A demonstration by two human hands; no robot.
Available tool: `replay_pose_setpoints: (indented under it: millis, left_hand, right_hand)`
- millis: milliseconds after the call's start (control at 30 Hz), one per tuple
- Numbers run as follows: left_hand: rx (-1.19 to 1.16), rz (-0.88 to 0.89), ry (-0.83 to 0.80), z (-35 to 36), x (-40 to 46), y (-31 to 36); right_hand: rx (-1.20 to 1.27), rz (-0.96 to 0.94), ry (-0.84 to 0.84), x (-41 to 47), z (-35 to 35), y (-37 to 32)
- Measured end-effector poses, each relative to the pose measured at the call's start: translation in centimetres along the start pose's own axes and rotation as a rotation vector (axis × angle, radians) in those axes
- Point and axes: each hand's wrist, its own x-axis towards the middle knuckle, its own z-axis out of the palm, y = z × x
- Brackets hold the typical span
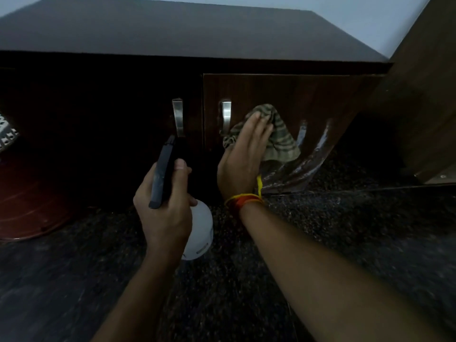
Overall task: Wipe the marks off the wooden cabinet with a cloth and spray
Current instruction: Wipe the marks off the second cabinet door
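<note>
Dark wood-grain cabinet (308,95) stands on a speckled dark stone floor (345,230), its two doors fitted with vertical metal handles, the left handle (178,117) and the right handle (226,117). Right hand (243,156) lies flat, fingers straight and together, pressing a green striped cloth (278,134) against the right-hand door, just beside the right handle. Pale wet streaks (315,149) run down the door's lower right part, next to the cloth. Orange and yellow thread bands (243,199) circle the right wrist. Left hand (165,208) grips a spray bottle (199,233) with a white body and a black head, fingers curled round the neck, thumb on the black head; the nozzle points toward the left door. A reddish round object (29,198) sits on the floor at left.
</note>
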Motion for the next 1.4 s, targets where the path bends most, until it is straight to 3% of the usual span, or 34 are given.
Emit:
replay_pose_setpoints:
  millis: [133,267,333,500,633,833,933,1133,1267,1400]
  left_hand:
    - [-0.006,-0.015,-0.013,0.4,-0.3,0.0]
    - [-0.01,-0.011,-0.004,0.4,-0.1,0.1]
    - [-0.017,-0.008,-0.003,0.5,0.0,0.0]
    - [-0.017,-0.003,-0.009,1.6,0.0,-0.1]
    - [-0.019,-0.019,-0.034,2.8,-0.6,-0.3]
    - [-0.037,-0.025,-0.051,3.6,-0.8,-0.2]
    - [-0.045,-0.037,-0.054,4.2,-0.8,-0.2]
    - [-0.032,-0.023,-0.085,5.9,-1.6,-0.5]
    - [-0.051,-0.046,-0.089,6.3,-1.8,-0.4]
    - [-0.052,-0.057,-0.091,6.4,-1.6,-0.3]
  right_hand:
    - [-0.109,-0.105,-0.056,0.5,-1.0,3.7]
    - [-0.071,0.071,0.056,2.0,-2.7,6.5]
    - [-0.063,0.071,0.057,2.1,-2.6,6.0]
    - [-0.199,-0.213,-0.089,0.5,-1.1,3.9]
    - [-0.312,-0.324,-0.115,1.7,-2.7,6.9]
    - [-0.223,-0.087,-0.022,3.8,-5.6,10.2]
    - [-0.206,-0.098,-0.048,3.5,-4.8,8.7]
    - [-0.325,-0.313,-0.099,3.4,-5.3,9.6]
    - [-0.218,-0.091,-0.001,5.0,-7.3,12.0]
    - [-0.137,-0.063,0.026,5.2,-7.0,12.4]
